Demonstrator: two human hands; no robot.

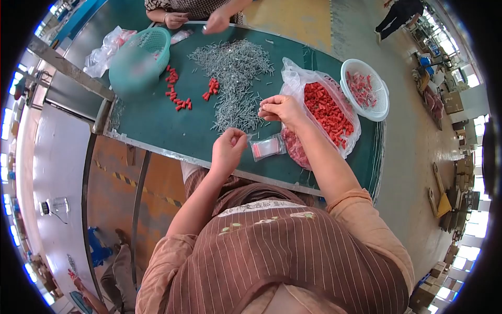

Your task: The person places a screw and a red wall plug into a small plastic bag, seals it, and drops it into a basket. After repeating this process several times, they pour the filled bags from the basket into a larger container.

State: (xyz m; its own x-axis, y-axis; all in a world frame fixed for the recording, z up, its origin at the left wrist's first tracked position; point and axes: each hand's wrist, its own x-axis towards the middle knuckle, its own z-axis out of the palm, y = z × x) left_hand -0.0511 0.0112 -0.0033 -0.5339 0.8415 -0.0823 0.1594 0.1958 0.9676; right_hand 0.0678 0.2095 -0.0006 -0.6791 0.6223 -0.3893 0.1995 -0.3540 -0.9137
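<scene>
Clear plastic packet [267, 148] is being flanked by the left hand [228, 152], its fingers being curled in and thumb being pressed against them; whether anything is being pinched can't be told. Right hand [286, 111] is being held over the near-right edge of the screw pile [241, 63], thumb and fingertips being drawn together; contents, if any, are being hidden by the fingers.

Just beyond the right wrist, loose red plugs [327, 111] are being held in an open plastic bag [294, 71]. Across the green table [157, 133], two smaller lots are being seen: a curved line of plugs [179, 102] and a tight cluster [210, 90] beside the screws.

Finished-looking packets [360, 88], red showing through, are being held in the white basket [385, 104], so some output is being read as done; count can't be told. Plenty of loose stock is being shown, so much is being judged undone. Green basket [166, 47] is being partly hidden by a blur; contents are being only partly seen. At the far edge, a co-worker's hand [217, 22] is being blurred by motion.
</scene>
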